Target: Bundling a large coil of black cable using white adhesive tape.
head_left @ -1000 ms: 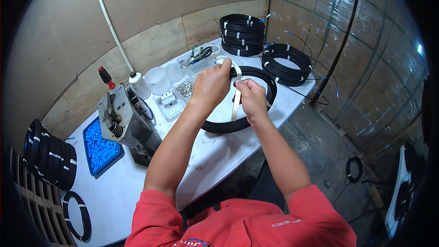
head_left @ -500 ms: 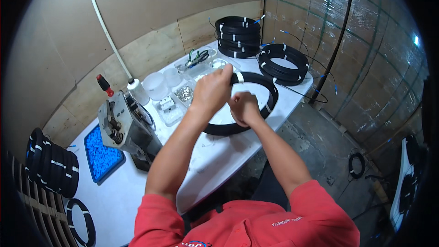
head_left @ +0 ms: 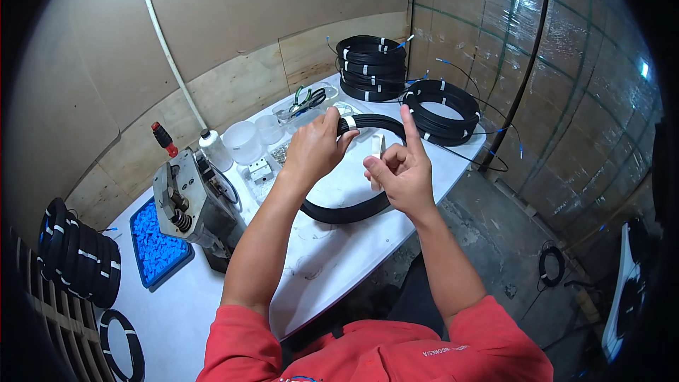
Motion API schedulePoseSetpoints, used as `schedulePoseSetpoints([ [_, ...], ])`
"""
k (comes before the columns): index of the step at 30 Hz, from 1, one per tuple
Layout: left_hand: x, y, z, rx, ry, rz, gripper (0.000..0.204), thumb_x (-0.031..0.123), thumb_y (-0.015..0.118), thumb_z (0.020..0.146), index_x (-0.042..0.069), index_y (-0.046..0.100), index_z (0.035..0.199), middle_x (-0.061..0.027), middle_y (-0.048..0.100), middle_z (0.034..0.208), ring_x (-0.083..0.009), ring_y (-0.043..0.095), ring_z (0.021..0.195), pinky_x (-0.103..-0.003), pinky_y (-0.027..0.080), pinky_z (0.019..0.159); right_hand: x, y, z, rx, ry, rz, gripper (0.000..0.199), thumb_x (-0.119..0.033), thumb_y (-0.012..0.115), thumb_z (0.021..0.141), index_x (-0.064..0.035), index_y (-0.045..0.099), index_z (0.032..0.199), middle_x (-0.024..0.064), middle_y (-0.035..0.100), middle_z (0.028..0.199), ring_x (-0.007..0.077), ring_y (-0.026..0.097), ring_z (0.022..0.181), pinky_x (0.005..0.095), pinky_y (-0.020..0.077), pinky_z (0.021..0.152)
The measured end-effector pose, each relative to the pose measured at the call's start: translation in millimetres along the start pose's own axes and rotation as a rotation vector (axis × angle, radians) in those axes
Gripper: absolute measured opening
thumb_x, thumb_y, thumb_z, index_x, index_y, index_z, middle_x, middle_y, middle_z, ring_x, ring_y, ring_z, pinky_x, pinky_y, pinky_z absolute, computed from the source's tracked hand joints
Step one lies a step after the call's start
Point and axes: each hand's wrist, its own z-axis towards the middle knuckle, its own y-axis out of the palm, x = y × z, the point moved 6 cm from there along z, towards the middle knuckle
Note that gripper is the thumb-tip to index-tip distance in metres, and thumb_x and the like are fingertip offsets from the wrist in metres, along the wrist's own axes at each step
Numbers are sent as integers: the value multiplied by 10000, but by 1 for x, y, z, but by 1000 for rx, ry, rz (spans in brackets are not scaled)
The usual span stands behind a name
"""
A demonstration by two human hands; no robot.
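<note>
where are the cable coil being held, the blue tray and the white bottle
black cable coil (head_left: 346,212), head view, on its near arc lying on the table
blue tray (head_left: 157,249), head view, on the blue pieces filling it
white bottle (head_left: 211,148), head view, on its body
</note>
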Motion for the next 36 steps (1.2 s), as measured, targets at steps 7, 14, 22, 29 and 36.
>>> schedulePoseSetpoints([
  [7,20,-14,-6,75,87,8,532,476,750,814,36,557,1042,-213,680,871,-430,702,769,-519,555,627,5,10,2,-42,-2,146,940,-70,761,945,-62,139,1649,77,704,858,114,675,779,267,565,705],
  [14,21,-11,-10,47,7,132,521,370,804,737,58,549,1067,-172,664,872,-407,713,766,-512,574,636,9,13,2,-81,121,246,870,-11,732,947,-4,180,1619,122,738,863,165,733,821,294,592,769],
  [22,29,-13,-16,25,72,121,477,321,823,758,64,538,1042,-152,657,877,-392,716,781,-494,574,630,13,12,5,-74,303,445,827,-87,729,968,-43,213,1612,102,725,855,181,731,728,339,630,699],
  [29,36,-10,-19,25,74,121,488,341,830,750,57,535,1016,-145,649,892,-391,709,782,-487,570,640,16,18,10,-93,358,460,686,-176,696,1008,-46,323,1570,84,715,837,148,695,660,311,609,630],
  [36,32,-33,-30,47,184,-44,820,730,780,730,40,584,1126,-191,676,964,-409,702,848,-470,562,712,-30,-20,-1,-110,66,53,421,-157,661,1033,34,533,1386,102,721,800,113,661,665,254,533,614],
])
